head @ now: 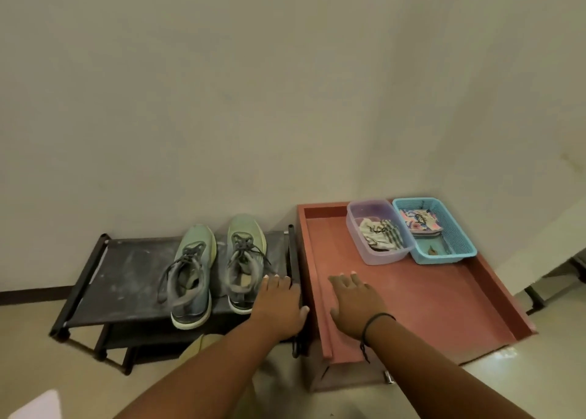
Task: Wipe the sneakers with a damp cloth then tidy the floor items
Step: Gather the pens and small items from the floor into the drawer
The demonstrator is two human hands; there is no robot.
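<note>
Two green-and-grey sneakers stand side by side on a low black shoe rack (126, 272), toes toward the wall: the left sneaker (190, 276) and the right sneaker (245, 260). My left hand (280, 304) rests flat on the rack's right end, beside the right sneaker's heel, holding nothing. My right hand (356, 304), with a black band on the wrist, lies flat with fingers apart on the red tray-like top (444, 304). A striped cloth (380, 233) lies crumpled in a clear plastic container (377, 256) at the back of the red top.
A blue plastic basket (456, 244) with a patterned item inside stands beside the clear container, in the corner by the wall. The red top has raised rims. A table leg (536, 296) stands on the tiled floor at the right. A lower rack shelf sits under the sneakers.
</note>
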